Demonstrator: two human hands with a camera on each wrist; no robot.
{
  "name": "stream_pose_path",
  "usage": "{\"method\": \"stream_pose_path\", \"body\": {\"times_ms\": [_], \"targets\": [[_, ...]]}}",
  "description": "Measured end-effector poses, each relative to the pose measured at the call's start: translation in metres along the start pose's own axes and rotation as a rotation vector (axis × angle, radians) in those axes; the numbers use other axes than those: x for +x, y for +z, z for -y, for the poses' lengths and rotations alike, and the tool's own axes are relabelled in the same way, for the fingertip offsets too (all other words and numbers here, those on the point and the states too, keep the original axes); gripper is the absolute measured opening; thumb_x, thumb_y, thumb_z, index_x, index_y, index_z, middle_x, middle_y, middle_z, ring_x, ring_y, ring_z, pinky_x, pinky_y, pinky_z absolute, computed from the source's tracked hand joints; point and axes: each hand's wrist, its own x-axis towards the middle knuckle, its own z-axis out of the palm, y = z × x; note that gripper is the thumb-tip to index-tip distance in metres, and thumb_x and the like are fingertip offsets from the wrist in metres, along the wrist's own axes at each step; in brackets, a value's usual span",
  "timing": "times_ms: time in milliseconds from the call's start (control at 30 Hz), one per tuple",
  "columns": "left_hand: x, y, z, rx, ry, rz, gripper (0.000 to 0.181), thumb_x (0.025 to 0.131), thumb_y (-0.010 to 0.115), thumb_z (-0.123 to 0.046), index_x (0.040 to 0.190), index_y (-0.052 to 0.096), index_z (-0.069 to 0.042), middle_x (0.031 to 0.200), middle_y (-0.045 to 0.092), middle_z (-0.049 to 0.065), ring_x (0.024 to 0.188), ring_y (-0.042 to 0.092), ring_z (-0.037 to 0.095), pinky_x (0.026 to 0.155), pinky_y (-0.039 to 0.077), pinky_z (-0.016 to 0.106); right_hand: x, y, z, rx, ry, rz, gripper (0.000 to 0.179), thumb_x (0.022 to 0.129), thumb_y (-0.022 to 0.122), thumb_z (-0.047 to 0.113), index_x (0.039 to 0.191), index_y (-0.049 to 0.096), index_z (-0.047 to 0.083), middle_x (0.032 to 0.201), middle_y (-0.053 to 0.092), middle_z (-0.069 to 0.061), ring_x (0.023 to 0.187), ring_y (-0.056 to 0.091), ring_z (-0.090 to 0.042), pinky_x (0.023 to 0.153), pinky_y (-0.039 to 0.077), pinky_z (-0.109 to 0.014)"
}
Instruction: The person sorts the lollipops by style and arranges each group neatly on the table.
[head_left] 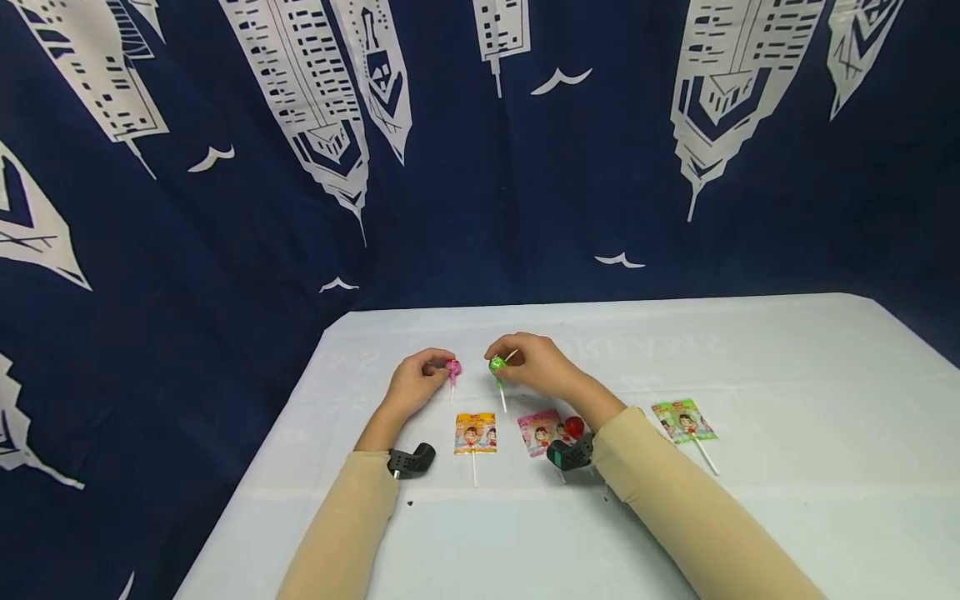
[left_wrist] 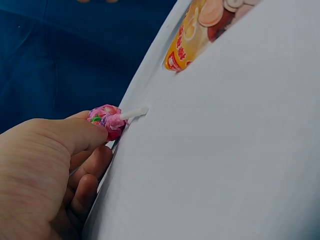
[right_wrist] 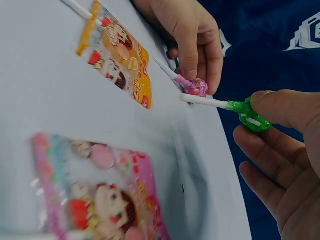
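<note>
My left hand pinches a pink-wrapped lollipop by its round head, with the white stick pointing toward me. In the left wrist view the thumb lies along the side of that lollipop, and its stick tip is close over the table. Just to the right, my right hand holds a green-wrapped lollipop between thumb and fingers. The right wrist view shows the green lollipop with its stick aimed toward the pink one. Both hands are near the far part of the table.
Nearer to me on the white table lie flat-packed lollipops: an orange packet, a pink packet and, farther right, a green packet. A red lollipop sits partly hidden beside my right wrist. Behind hangs a dark blue patterned cloth.
</note>
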Motion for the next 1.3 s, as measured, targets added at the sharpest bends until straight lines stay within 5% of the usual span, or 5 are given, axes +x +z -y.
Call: {"method": "stream_pose_path", "body": {"times_ms": [567,1300], "targets": [[0.000,0.004,-0.001,0.047,0.026,-0.001,0.023,0.092,0.072,-0.019,0.115,0.073,-0.023,0.108,0.076,0.002,0.076,0.055,0.013,0.069,0.041,0.028,0.035,0.027,0.001,-0.125,0.110,0.055,0.021,0.091,0.071,0.011,0.112,0.073,0.011,0.105,0.070,-0.009,0.095,0.060,-0.019,0.087,0.050,-0.035],[0.002,0.004,-0.003,0.086,0.070,-0.007,0.025,0.092,0.072,-0.020,0.116,0.074,-0.022,0.108,0.076,0.003,0.078,0.057,0.013,0.071,0.043,0.029,0.051,0.051,-0.001,-0.123,0.191,-0.037,0.021,0.092,0.072,0.015,0.113,0.072,0.010,0.101,0.070,-0.008,0.092,0.060,-0.020,0.086,0.050,-0.037]]}}
